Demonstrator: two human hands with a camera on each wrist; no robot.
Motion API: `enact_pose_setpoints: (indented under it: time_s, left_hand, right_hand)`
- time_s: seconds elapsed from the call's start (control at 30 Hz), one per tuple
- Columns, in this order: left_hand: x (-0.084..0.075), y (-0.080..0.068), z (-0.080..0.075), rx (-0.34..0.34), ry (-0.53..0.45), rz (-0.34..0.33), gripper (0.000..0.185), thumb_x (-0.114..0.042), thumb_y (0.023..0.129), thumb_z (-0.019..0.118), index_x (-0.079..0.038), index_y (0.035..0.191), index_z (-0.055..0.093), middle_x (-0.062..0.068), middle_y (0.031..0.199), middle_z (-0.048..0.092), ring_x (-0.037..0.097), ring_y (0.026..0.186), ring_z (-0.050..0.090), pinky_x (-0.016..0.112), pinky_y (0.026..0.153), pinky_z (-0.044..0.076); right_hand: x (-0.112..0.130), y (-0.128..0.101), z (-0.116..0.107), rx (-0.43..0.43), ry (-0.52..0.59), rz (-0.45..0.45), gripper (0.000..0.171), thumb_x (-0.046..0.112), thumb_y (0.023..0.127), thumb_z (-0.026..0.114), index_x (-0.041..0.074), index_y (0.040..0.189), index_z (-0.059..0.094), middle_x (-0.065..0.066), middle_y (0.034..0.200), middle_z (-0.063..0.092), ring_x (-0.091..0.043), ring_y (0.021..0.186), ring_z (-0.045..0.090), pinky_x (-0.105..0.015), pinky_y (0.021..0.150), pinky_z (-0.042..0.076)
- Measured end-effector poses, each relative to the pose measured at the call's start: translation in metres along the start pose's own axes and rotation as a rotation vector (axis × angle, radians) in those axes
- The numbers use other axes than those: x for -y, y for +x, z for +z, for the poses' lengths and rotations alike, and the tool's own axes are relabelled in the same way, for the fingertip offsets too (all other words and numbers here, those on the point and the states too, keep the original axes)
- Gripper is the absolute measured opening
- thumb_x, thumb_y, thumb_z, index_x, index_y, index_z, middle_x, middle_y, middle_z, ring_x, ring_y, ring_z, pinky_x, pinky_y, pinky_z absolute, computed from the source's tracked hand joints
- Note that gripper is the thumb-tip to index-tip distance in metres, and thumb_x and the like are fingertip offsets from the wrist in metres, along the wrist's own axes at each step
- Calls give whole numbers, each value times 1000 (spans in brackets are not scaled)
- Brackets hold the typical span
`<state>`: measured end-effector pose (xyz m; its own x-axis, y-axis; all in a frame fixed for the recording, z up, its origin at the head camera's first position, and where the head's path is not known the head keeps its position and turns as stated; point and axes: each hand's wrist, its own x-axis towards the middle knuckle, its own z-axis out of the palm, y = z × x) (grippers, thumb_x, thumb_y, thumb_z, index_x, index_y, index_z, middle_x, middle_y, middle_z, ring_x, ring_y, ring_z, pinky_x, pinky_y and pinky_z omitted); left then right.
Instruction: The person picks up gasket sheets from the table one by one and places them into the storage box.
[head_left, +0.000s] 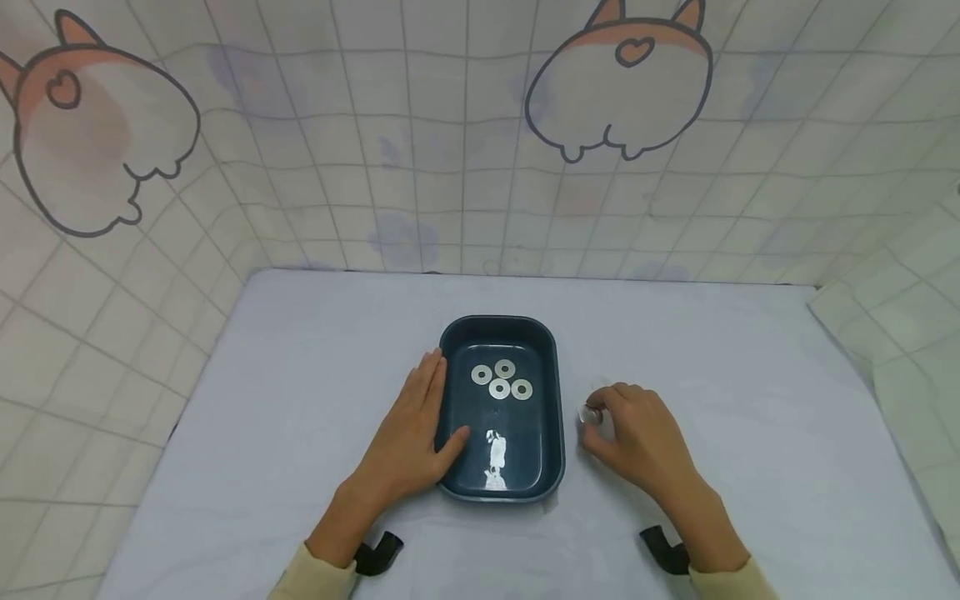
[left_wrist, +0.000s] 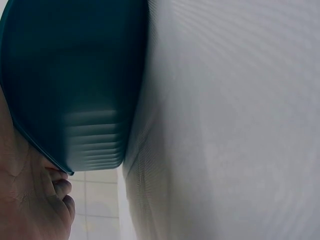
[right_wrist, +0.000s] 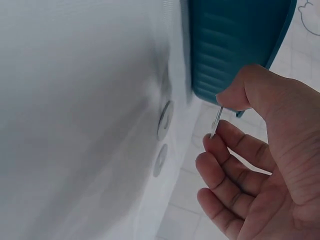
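A dark blue rectangular tray stands on the white-covered table. Inside it, toward the far end, several flat metal washers lie close together. My left hand rests along the tray's left side with straight fingers, its thumb over the rim. To the right of the tray, my right hand pinches a washer edge-on between thumb and fingertips, just above the table. Two more washers lie flat on the cloth beneath that hand in the right wrist view; in the head view the hand largely hides this spot.
White cloth covers the table. Behind and at both sides hang grid-patterned curtains with cartoon animal drawings. A black strap is on the left wrist and another on the right.
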<state>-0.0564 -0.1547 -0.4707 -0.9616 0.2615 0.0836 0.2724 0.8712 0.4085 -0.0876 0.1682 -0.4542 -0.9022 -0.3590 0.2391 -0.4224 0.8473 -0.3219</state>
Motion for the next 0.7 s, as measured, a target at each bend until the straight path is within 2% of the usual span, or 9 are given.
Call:
enact_pose_setpoints:
  time_s: [0.2,0.7]
  left_hand:
    - [1,1,-2,24,0,3,96,-50,101,58,-6,170,9,6,182,3,26,169,10,46,137,20]
    - [0,0,-2,10,-10,13,96,-48,101,60,-5,170,10,7,182,4,26,169,11,48,137,22]
  right_hand:
    - [3,6,-4,10,2,2,16,13,81,80,7,95,75,-7,84,73,-21,77,62,-42,77,59]
    - [10,23,-11,30,10,-10,18,16,82,79,9,98,76,-4,88,74,-20,79,60,-38,78,57]
